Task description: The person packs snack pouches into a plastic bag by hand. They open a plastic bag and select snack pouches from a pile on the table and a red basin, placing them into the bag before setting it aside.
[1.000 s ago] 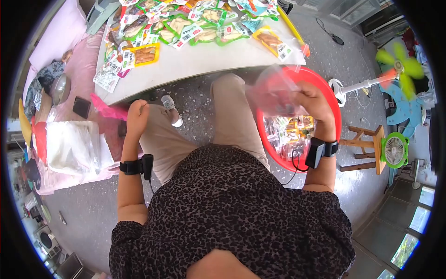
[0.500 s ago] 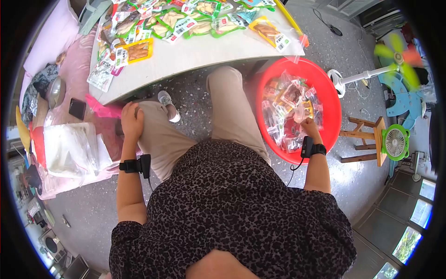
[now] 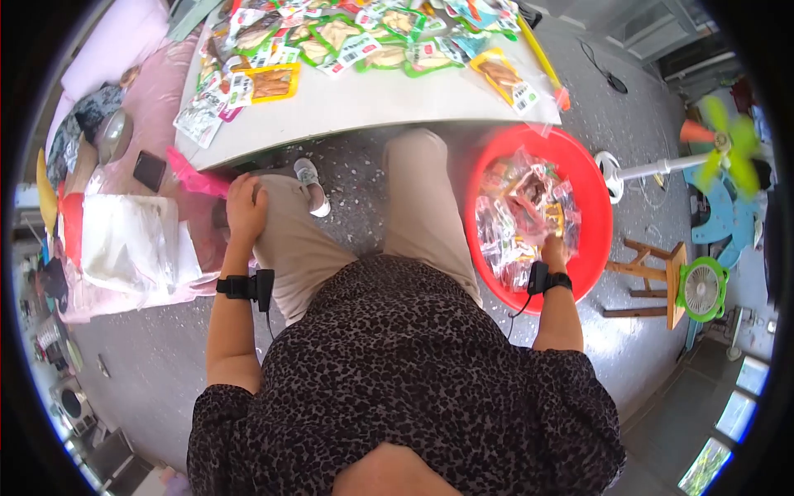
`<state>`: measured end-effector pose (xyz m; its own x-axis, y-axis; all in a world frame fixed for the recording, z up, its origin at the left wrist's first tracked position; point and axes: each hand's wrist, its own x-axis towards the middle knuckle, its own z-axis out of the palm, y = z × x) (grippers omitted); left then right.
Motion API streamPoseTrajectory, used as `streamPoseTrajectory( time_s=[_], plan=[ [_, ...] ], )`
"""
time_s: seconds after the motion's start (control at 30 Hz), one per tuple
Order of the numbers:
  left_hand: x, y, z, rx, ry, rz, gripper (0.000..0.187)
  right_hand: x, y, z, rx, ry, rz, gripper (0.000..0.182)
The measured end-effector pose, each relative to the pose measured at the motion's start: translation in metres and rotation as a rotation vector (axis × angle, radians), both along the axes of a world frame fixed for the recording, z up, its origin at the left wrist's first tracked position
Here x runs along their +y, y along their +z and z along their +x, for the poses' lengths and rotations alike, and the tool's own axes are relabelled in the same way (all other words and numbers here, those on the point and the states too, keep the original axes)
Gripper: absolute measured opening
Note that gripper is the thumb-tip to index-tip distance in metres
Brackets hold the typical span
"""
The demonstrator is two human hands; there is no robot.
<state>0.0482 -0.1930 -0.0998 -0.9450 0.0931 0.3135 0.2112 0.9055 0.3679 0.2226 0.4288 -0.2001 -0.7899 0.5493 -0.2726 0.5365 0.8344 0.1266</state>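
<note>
Head view showed our right hand (image 3: pixel 552 248) had dropped from chest height into the red tub (image 3: pixel 597 207), fingers buried among the packets (image 3: pixel 521 207), grip hidden. The clear bag we held aloft was gone. Our left hand (image 3: pixel 246 207) rested loosely closed on our knee.

White labels on snack packets (image 3: pixel 347 45) — print too small to read

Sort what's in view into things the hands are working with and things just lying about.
In hand:
right hand
snack packets
red basin

Lying about:
phone
green desk fan
wooden stool
left hand, resting on knee
</note>
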Motion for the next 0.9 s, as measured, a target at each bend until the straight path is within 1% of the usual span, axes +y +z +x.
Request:
streamPoseTrajectory(
  time_s=[0.03,0.07,0.1,0.13,0.2,0.27,0.3,0.33,0.4,0.43,0.47,0.53,0.57,0.6,0.67,0.7,0.77,0.8,0.83,0.87,0.9],
  plan=[
    [0.001,0.002,0.001,0.001,0.014,-0.007,0.024,0.001,-0.009,0.006,-0.130,-0.014,-0.020,0.015],
    [0.001,0.004,0.001,0.001,0.019,-0.005,0.024,0.001,-0.018,0.014,-0.135,-0.068,-0.058,0.017],
    [0.002,0.004,0.002,0.001,0.027,-0.002,0.024,0.008,-0.030,0.018,-0.230,-0.067,-0.132,0.019],
    [0.002,0.005,0.002,0.004,0.037,0.002,0.024,0.002,-0.031,0.021,-0.081,-0.084,-0.211,0.016],
    [0.002,0.004,0.002,0.009,0.043,0.010,0.024,0.011,-0.056,0.010,-0.086,0.001,-0.269,0.013],
    [0.003,0.005,0.002,0.010,0.051,0.021,0.024,0.063,-0.131,-0.001,-0.038,0.642,-0.193,0.012],
    [0.003,0.006,0.003,0.008,0.056,0.028,0.025,0.009,-0.051,-0.029,-0.027,0.882,-0.167,0.014],
    [0.004,0.006,0.004,0.005,0.059,0.035,0.025,-0.015,-0.033,-0.048,0.074,0.647,-0.245,0.018],
    [0.004,0.006,0.005,0.000,0.078,0.032,0.025,-0.059,0.011,-0.083,0.284,0.247,-0.596,0.020],
    [0.006,0.007,0.006,-0.009,0.089,0.031,0.026,-0.070,0.017,-0.100,0.346,0.292,-0.620,0.023],
    [0.006,0.008,0.007,-0.019,0.101,0.031,0.026,-0.101,0.051,-0.117,0.337,0.236,-0.697,0.020],
    [0.005,0.006,0.005,-0.037,0.100,0.027,0.027,-0.127,0.066,-0.145,0.463,0.380,-0.829,0.015],
    [0.004,0.006,0.005,-0.043,0.099,0.029,0.027,-0.123,0.041,-0.162,0.587,0.452,-0.878,0.013],
    [0.004,0.008,0.006,-0.050,0.101,0.030,0.028,-0.143,0.059,-0.173,0.625,0.477,-0.864,0.014],
    [0.004,0.012,0.009,-0.042,0.105,0.025,0.027,-0.201,0.111,-0.182,0.697,0.522,-0.839,0.017],
    [0.002,0.010,0.008,-0.030,0.096,0.024,0.027,-0.217,0.118,-0.188,0.583,0.273,-1.092,0.020],
    [0.000,0.005,0.007,-0.039,0.094,-0.002,0.027,-0.235,0.110,-0.199,0.703,0.519,-0.865,0.021],
    [0.001,0.011,0.007,-0.081,0.096,0.012,0.027,-0.244,0.106,-0.203,0.761,0.642,-0.751,0.022],
    [0.003,0.017,0.009,-0.123,0.107,0.027,0.027,-0.252,0.104,-0.203,0.725,0.641,-0.743,0.024],
    [0.002,0.021,0.011,-0.166,0.122,0.046,0.027,-0.260,0.100,-0.203,0.745,0.742,-0.612,0.024],
    [0.000,0.022,0.012,-0.155,0.121,0.060,0.027,-0.265,0.093,-0.202,0.767,0.839,-0.475,0.024]
  ],
)
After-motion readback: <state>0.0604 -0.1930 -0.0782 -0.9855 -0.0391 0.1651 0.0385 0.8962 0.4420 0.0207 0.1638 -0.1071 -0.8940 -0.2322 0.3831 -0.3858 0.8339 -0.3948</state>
